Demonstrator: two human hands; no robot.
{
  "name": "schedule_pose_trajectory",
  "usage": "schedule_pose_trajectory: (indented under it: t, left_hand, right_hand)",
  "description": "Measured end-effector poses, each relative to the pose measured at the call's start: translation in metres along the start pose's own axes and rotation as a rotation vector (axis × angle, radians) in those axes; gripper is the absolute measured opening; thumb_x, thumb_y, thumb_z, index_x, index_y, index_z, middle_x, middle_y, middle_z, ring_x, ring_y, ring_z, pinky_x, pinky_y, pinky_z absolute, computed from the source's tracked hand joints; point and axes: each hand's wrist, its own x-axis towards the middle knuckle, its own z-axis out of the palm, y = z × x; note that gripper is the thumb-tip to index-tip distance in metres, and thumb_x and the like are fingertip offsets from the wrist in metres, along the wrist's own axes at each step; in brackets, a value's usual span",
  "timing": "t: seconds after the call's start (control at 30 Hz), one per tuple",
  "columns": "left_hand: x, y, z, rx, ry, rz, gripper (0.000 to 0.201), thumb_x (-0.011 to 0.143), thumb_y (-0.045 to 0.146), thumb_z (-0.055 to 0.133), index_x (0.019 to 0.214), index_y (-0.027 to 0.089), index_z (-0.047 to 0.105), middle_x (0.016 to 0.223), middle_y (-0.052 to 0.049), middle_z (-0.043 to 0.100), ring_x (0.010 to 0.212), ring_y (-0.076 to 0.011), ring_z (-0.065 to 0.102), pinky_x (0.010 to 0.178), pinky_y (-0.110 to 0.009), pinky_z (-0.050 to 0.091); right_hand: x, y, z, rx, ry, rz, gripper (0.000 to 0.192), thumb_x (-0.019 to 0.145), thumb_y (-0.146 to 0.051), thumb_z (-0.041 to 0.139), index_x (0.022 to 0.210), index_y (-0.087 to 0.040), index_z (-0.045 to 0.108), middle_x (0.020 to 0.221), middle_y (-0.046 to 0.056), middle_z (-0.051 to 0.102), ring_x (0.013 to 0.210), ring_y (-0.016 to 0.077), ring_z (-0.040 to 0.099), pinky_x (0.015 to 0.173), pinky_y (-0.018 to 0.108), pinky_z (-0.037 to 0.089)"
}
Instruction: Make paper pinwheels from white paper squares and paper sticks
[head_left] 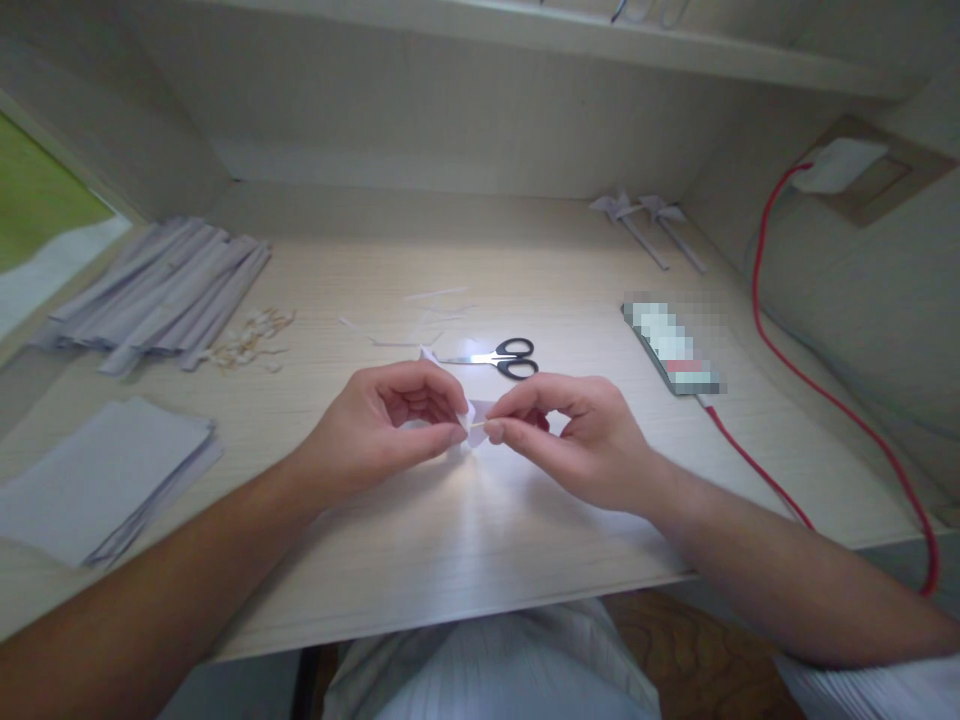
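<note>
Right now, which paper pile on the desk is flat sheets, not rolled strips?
The sheet stack at the near left edge, beside the left forearm. The other pile, farther back, is long rolled strips.

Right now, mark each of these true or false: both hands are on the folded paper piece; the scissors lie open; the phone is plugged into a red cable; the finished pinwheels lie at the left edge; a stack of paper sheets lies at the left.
1. Both hands, left hand and right hand, pinch the folded paper piece. True.
2. The scissors lie open. False: blades closed.
3. The phone is plugged into a red cable. True.
4. The finished pinwheels lie at the left edge. False: far right, by the wall.
5. A stack of paper sheets lies at the left. True.
</note>
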Motion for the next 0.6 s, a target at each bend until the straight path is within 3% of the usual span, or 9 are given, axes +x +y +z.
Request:
schedule_pose_trajectory:
  t: [0.33,0.6]
  left_hand:
    - [-0.0022,-0.0034,-0.0001,0.001,-0.008,0.066,0.013,0.077,0.013,0.081,0.087,0.019,0.075,0.084,-0.001,0.073,0.077,-0.0116,0.068,0.074,-0.021,0.055]
    - [-0.0012,-0.0012,0.0016,-0.003,-0.024,0.061,0.016,0.077,0.008,0.078,0.089,0.018,0.074,0.084,0.0,0.073,0.077,-0.0102,0.068,0.074,-0.018,0.055]
  right_hand:
    - [0.0017,-0.0017,0.0009,0.192,-0.029,0.172,0.018,0.088,-0.029,0.077,0.082,-0.012,0.075,0.072,0.004,0.076,0.055,0.0101,0.062,0.053,0.023,0.05]
    - [-0.001,0.0027,0.0024,0.007,0.007,0.065,0.019,0.09,-0.03,0.075,0.081,-0.013,0.075,0.069,0.003,0.073,0.055,0.0094,0.058,0.052,0.023,0.044]
